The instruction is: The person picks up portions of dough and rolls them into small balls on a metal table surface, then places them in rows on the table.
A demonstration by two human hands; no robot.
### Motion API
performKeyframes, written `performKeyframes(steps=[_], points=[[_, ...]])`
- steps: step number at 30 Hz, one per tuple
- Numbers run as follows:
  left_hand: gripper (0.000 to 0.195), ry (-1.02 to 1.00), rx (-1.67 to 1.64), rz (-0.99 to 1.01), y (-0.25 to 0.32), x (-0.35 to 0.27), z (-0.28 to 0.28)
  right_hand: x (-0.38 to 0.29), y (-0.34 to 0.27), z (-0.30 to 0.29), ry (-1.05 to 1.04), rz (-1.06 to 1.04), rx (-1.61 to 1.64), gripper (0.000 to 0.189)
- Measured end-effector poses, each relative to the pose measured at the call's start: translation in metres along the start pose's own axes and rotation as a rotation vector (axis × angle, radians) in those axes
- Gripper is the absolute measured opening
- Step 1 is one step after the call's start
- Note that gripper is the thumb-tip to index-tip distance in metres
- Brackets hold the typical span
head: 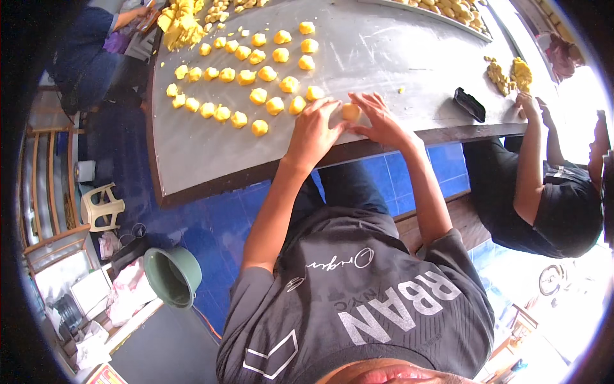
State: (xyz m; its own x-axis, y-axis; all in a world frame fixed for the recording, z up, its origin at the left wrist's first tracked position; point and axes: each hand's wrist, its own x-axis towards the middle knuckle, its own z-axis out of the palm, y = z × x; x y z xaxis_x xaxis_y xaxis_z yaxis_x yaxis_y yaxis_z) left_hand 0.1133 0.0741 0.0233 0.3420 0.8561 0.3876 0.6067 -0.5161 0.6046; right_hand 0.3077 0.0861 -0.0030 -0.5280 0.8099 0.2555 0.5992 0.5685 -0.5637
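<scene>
A smooth, pale yellow dough ball [351,112] sits on the metal-topped table between my two hands, close to the front edge. On its left is my left hand [319,117], its fingers spread and bent over the tabletop. My right hand [376,117] curves around the ball's right side, thumb and fingers apart; whether it touches the ball is unclear. Both thumbs point inward, nearly meeting in front of the ball. Rows of rough yellow dough pieces [275,106] lie to the left, the nearest beside my left fingertips. A large yellow dough mass [182,24] rests at the far left.
A tray [479,34] of dough balls stands at the back right. Nearer are a black plastic tray [470,104] and more dough [521,74] beside a co-worker's hands. Another person is at the far left. A green bucket [172,278] and plastic stool [101,207] stand on the left.
</scene>
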Motion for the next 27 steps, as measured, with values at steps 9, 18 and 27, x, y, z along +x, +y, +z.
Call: performKeyframes(steps=[9, 18, 27], points=[[0.028, 0.153, -0.311, -0.397, -0.007, -0.064, -0.048, 0.017, 0.012, -0.001, -0.267, 0.177, 0.192, 0.062], [0.018, 0.349, -0.511, -0.421, -0.042, -0.114, -0.058, 0.02, 0.002, -0.006, -0.224, -0.044, 0.054, 0.036], [0.019, 0.332, -0.517, -0.472, -0.042, -0.111, -0.06, 0.023, 0.013, 0.002, -0.005, 0.084, 0.093, 0.04]])
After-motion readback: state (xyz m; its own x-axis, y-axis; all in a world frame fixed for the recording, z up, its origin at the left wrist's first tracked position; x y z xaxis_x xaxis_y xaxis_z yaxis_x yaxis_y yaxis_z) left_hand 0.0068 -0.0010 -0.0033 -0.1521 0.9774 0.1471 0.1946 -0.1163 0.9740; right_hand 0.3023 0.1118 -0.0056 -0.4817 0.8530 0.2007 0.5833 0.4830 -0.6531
